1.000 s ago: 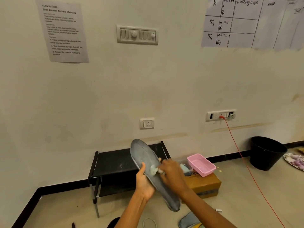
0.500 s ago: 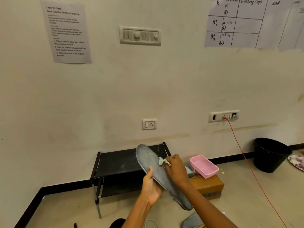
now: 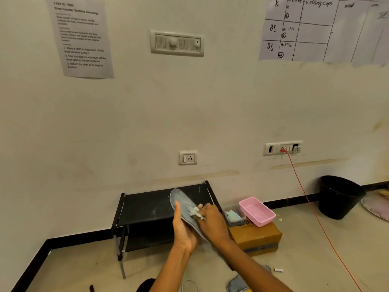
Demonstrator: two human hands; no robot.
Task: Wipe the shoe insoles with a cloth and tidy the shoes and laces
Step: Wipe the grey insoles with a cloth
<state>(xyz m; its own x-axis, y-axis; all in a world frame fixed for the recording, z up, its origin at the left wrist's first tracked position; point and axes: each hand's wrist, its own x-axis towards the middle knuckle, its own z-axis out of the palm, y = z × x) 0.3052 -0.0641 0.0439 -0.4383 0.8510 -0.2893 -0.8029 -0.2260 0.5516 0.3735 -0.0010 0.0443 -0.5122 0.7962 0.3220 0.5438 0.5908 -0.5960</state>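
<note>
Head view. A grey insole [image 3: 182, 207] is held tilted in the air in front of a low black rack [image 3: 147, 209], its rounded far end up and to the left, its near end running down to the right behind the right forearm. The left hand [image 3: 183, 229] supports the insole from beneath; its thumb lies up along the left edge and its fingers are hidden behind the insole, so the hand is closed about it. The right hand [image 3: 212, 221] lies on the upper face of the insole, fingers curled tight on a small pale cloth [image 3: 194, 212], which is pressed against the insole about midway along its visible length.

To the right of the rack stands a brown cardboard box [image 3: 255, 238] on the floor. On its top rest a pink plastic tray [image 3: 257, 211] and, just to the left of it, a small clear container [image 3: 233, 216] holding something pale blue-green. A red cable [image 3: 311, 207] runs from a wall socket [image 3: 283, 148] down across the floor to the right. Further right, against the wall, stands a black bucket [image 3: 340, 197].

On the near floor, at the lower edge, part of a second grey insole [image 3: 237, 284] shows beside the right forearm, with a small white object [image 3: 278, 270] just to its right. Printed and handwritten sheets hang on the wall above.
</note>
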